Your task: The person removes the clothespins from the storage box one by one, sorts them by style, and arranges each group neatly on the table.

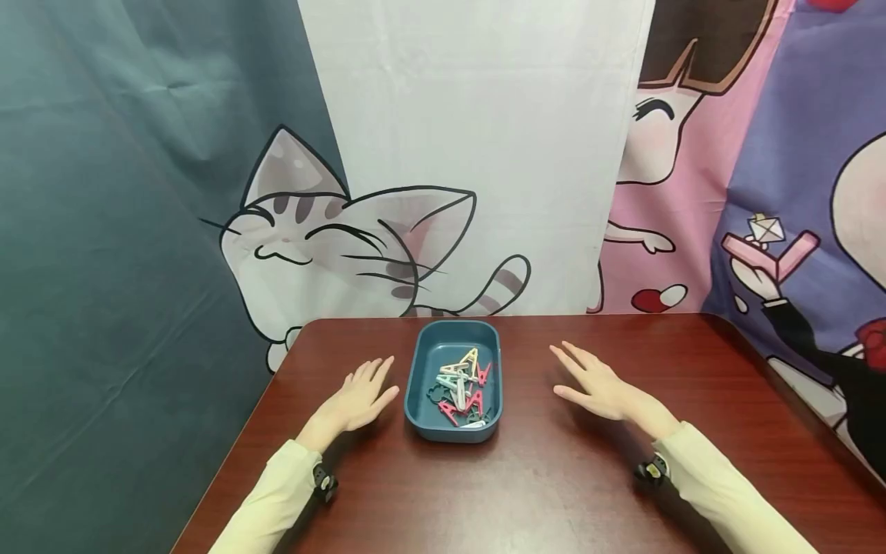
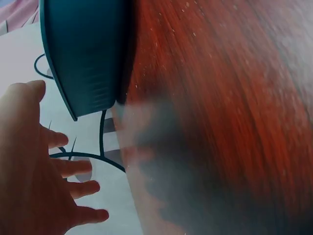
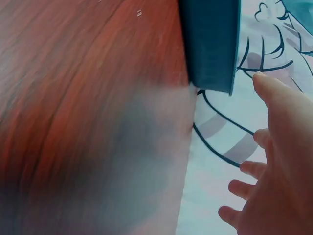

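Teal-blue bin (image 1: 453,435) holds jumbled clips (image 1: 460,392)

The rounded-corner bin stands upright on the far part of the desk (image 1: 540,477), its long sides running near to far. Inside, cream, pink, pale-blue, white and dark-green clips overlap at mixed angles, heaped toward the near right.
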Action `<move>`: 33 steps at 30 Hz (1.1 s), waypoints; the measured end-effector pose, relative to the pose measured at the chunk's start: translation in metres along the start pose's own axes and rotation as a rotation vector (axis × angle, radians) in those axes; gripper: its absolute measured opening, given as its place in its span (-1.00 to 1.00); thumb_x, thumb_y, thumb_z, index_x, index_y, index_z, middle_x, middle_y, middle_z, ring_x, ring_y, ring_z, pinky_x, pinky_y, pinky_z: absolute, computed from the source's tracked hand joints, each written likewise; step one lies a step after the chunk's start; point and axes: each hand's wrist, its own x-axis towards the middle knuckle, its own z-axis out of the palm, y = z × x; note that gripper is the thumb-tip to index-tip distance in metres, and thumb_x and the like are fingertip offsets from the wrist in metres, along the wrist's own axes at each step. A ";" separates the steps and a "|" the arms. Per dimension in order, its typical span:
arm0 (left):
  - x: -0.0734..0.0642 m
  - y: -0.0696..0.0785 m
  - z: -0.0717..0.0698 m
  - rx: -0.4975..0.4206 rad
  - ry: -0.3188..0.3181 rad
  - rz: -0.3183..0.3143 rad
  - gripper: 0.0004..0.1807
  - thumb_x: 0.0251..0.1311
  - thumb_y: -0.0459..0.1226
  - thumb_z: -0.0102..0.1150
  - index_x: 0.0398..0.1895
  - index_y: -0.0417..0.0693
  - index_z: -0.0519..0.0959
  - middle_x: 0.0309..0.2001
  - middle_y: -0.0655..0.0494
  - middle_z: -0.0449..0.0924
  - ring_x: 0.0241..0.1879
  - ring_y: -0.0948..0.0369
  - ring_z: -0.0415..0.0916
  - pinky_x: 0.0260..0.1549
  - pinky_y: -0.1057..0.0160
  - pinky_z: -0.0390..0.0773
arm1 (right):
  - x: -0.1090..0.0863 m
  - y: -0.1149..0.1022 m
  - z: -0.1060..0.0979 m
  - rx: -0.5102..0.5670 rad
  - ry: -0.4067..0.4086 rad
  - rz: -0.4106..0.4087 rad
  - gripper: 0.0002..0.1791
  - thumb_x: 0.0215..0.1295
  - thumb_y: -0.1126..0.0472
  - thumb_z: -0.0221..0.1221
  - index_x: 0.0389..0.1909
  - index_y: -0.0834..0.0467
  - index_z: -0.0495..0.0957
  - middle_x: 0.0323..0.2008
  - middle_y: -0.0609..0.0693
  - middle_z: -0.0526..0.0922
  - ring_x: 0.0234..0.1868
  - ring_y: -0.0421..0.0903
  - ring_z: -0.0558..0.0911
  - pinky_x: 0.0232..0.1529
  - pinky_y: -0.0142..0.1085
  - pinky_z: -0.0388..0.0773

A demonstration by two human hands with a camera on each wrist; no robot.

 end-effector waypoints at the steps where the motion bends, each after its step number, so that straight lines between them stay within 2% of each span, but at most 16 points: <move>1: 0.000 0.000 0.000 -0.018 -0.008 -0.001 -0.25 0.44 0.12 -0.23 0.54 -0.04 -0.05 0.48 -0.23 0.03 0.47 -0.18 -0.03 0.35 -0.31 0.04 | 0.002 -0.002 0.000 0.026 -0.009 -0.003 -0.20 0.37 -0.13 0.08 0.49 0.12 0.05 0.46 0.29 0.06 0.41 0.34 0.14 0.24 0.36 0.15; 8: 0.000 0.002 -0.001 -0.174 -0.056 0.003 -0.26 0.44 0.14 -0.25 0.52 -0.05 0.02 0.48 -0.13 0.09 0.48 -0.12 0.00 0.39 -0.18 0.07 | 0.012 -0.013 -0.002 0.210 -0.066 0.010 -0.14 0.33 -0.14 0.13 0.50 0.13 0.02 0.47 0.26 0.05 0.44 0.28 0.06 0.30 0.35 0.08; 15: 0.007 0.006 0.003 -0.271 -0.081 -0.006 -0.29 0.44 0.11 -0.21 0.50 -0.05 0.07 0.48 -0.06 0.11 0.48 -0.09 0.02 0.39 -0.19 0.07 | 0.018 -0.022 -0.005 0.290 -0.091 0.023 -0.16 0.29 -0.14 0.18 0.50 -0.02 0.06 0.47 0.10 0.14 0.46 0.16 0.11 0.35 0.29 0.10; 20: 0.008 0.011 0.004 -0.332 -0.077 -0.014 -0.33 0.44 0.04 -0.14 0.50 -0.03 0.09 0.47 -0.03 0.14 0.47 -0.03 0.06 0.40 -0.17 0.08 | 0.024 -0.027 -0.007 0.363 -0.106 0.020 -0.22 0.27 -0.17 0.18 0.47 -0.13 0.13 0.45 -0.04 0.22 0.46 0.06 0.19 0.36 0.18 0.19; 24: 0.007 0.014 0.005 -0.381 -0.075 -0.027 -0.33 0.43 0.03 -0.10 0.49 -0.02 0.10 0.47 -0.02 0.16 0.47 -0.02 0.09 0.39 -0.18 0.09 | 0.029 -0.032 -0.007 0.437 -0.111 0.006 -0.28 0.28 -0.13 0.20 0.43 -0.21 0.17 0.43 -0.04 0.26 0.44 0.05 0.24 0.33 0.14 0.28; 28: 0.005 0.016 0.007 -0.415 -0.077 -0.045 -0.34 0.43 0.02 -0.10 0.49 -0.01 0.10 0.47 -0.02 0.16 0.46 -0.02 0.09 0.39 -0.19 0.09 | 0.034 -0.038 -0.006 0.510 -0.127 -0.009 -0.29 0.28 -0.08 0.22 0.42 -0.15 0.20 0.42 -0.07 0.26 0.44 0.09 0.23 0.31 0.13 0.31; 33: 0.002 0.019 0.009 -0.488 -0.076 -0.044 -0.34 0.41 0.02 -0.06 0.49 0.00 0.11 0.45 -0.02 0.19 0.43 -0.02 0.16 0.37 -0.18 0.15 | 0.043 -0.045 -0.004 0.530 -0.146 -0.019 -0.22 0.24 -0.17 0.23 0.43 -0.07 0.21 0.41 -0.12 0.29 0.42 0.05 0.28 0.29 0.11 0.36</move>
